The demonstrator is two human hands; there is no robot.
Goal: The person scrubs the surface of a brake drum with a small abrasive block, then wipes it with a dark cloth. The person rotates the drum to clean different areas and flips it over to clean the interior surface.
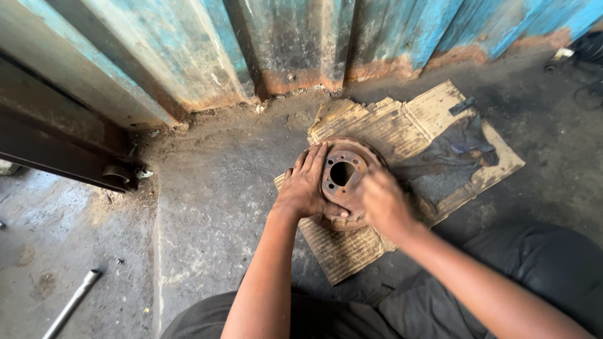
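Both forearms fill the bottom of my view, rising from dark trousered knees that the lower edge cuts off. Further out, my left hand (304,185) lies flat and spread on the left rim of a rusty round brake drum (343,179), fingers splayed, thumb along its lower edge, clasping nothing. My right hand (383,201) is curled over the drum's right side; its fingertips are hidden behind the knuckles, so I cannot tell whether it pinches something or merely presses the metal. That hand also covers the drum's right rim. What I can see of the drum is its central hole and a few bolt holes around it. It rests on a torn sheet of cardboard (402,129) on the concrete floor (213,207), just beside a grimy dark rag (455,150) whose folds are hard to read. At lower left a metal rod (72,302) runs out of view. Corrugated blue sheeting (282,37), rusted along its foot, closes off the back, and a dark tangle at top right is too cropped to make out.
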